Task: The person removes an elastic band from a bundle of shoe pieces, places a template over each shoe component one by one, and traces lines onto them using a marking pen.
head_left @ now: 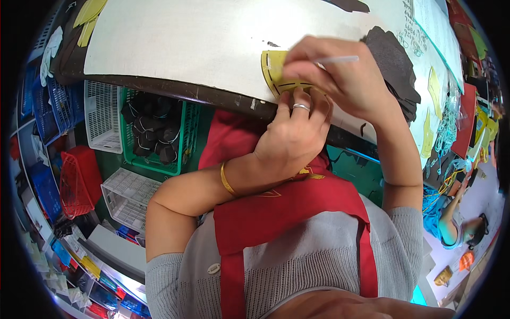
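Observation:
A curved yellow template [272, 68] with dark slots along its border lies near the front edge of the white work table [180, 42]. My left hand [297, 125], with a ring on one finger, holds the template down with bent fingertips at its near edge. Above its right part is my right hand [340, 74], closed around a slim whitish pen [340, 59]. The pen's tip is hidden behind my fingers, which are slightly blurred. Whatever lies beneath the template cannot be made out.
Dark cut pieces [390, 64] are stacked right of my right hand. More yellow templates [428, 135] and teal cords [450, 122] lie farther right. Below the table's left side stands a green crate [180, 154] of dark bundles. Another person [451, 226] sits at lower right.

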`<act>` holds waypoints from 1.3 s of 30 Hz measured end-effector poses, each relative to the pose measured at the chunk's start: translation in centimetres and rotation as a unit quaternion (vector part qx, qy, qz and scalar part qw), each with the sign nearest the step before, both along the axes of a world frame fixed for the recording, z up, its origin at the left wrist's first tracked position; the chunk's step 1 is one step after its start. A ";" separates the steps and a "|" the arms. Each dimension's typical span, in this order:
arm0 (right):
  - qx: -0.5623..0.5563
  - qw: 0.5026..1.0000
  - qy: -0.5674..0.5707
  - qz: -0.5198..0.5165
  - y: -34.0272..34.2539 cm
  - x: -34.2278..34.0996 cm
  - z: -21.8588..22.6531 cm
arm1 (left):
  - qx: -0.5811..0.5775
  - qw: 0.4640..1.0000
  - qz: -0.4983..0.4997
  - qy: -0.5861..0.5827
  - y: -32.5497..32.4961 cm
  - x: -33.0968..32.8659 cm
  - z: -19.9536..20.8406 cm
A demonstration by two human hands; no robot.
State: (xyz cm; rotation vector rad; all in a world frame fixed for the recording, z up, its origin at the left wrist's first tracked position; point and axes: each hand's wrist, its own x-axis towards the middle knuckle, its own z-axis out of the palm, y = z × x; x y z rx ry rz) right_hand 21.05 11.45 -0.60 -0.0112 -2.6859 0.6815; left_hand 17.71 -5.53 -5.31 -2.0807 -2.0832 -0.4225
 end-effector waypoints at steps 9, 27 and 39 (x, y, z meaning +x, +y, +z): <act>0.058 0.981 -0.144 -0.115 1.9 4.8 1.3 | 0.008 0.999 0.003 0.039 0.5 -0.6 0.5; 0.066 0.982 -0.103 -0.145 3.3 10.3 -0.1 | -0.039 0.994 0.040 0.096 2.8 -0.4 2.0; -0.073 0.964 -0.127 -0.221 1.4 9.6 0.2 | 0.071 0.990 -0.125 -0.006 4.7 -4.5 1.5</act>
